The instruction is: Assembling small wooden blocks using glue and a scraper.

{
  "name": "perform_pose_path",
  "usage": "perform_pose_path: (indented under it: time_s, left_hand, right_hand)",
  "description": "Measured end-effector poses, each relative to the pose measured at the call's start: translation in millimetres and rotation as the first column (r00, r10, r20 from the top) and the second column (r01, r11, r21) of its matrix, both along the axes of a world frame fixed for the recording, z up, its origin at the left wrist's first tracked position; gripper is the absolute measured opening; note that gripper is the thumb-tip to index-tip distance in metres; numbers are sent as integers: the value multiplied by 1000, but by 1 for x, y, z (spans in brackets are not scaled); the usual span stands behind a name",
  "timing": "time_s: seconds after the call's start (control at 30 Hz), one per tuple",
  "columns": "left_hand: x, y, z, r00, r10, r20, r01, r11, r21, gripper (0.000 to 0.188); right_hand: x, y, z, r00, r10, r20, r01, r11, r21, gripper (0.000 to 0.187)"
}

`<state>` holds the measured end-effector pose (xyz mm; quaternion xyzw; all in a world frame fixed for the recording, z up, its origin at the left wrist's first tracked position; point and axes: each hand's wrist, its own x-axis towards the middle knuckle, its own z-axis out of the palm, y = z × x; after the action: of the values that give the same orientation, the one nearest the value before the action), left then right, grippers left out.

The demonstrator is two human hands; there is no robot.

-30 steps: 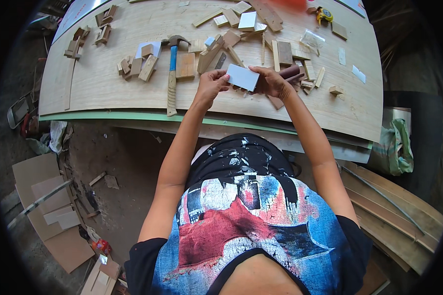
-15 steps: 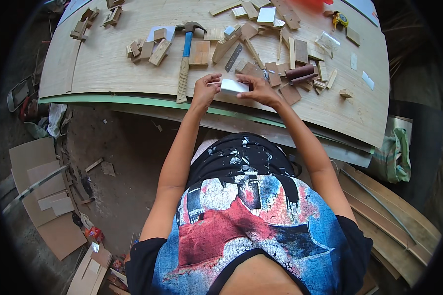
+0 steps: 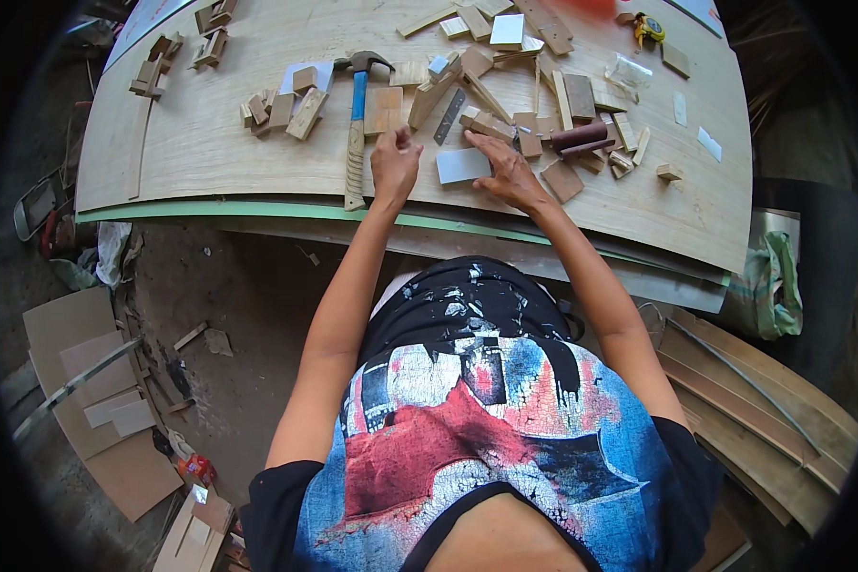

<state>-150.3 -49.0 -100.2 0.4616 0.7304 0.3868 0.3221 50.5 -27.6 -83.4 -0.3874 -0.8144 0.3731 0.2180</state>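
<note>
A white-faced rectangular piece [image 3: 461, 166] lies flat on the wooden tabletop near its front edge. My right hand [image 3: 511, 173] is at its right side, fingers stretched out past its far corner and thumb at its right edge. To the left of the piece, my left hand [image 3: 396, 167] is closed, fingers curled in; what it holds, if anything, is hidden. A claw hammer [image 3: 357, 110] with a blue and tan handle lies just left of that hand. Beyond it are a flat brown block [image 3: 384, 111] and a dark metal strip [image 3: 450, 116].
Many wood offcuts [image 3: 578, 97] spread over the tabletop [image 3: 210, 172], with dark red-brown rolls [image 3: 582, 139] among them. A yellow tape measure [image 3: 649, 30] sits at the far right, near a clear plastic piece [image 3: 629, 71]. Small block assemblies [image 3: 157, 71] stand far left. Boards [image 3: 753, 400] lean below right.
The white-faced piece has gone from between both hands to flat on the table. My left hand has drawn off it and curled closed; my right fingers have straightened.
</note>
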Motion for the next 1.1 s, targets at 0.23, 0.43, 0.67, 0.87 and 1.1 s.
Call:
perform_pose_path:
  time_s: [0.23,0.43,0.67,0.87,1.1]
  left_hand:
    - [8,43,1,892,43,-451,128,931,342,47]
    - [11,59,8,921,-99,-376,135,988,69,34]
    - [6,55,22,918,-47,-394,133,972,195,21]
    - [4,20,37,971,-122,-205,159,971,177,15]
    - [18,-9,50,939,-274,-210,296,952,83,14]
  right_hand:
    - [5,16,-4,974,-212,79,210,977,28,81]
    - [7,29,2,959,-278,55,280,959,-35,73]
    - [8,35,-12,949,-314,-31,314,949,-9,46]
    - [11,54,-18,927,-371,-47,368,927,-74,39]
    - [26,65,-21,914,-402,-54,377,890,-256,35]
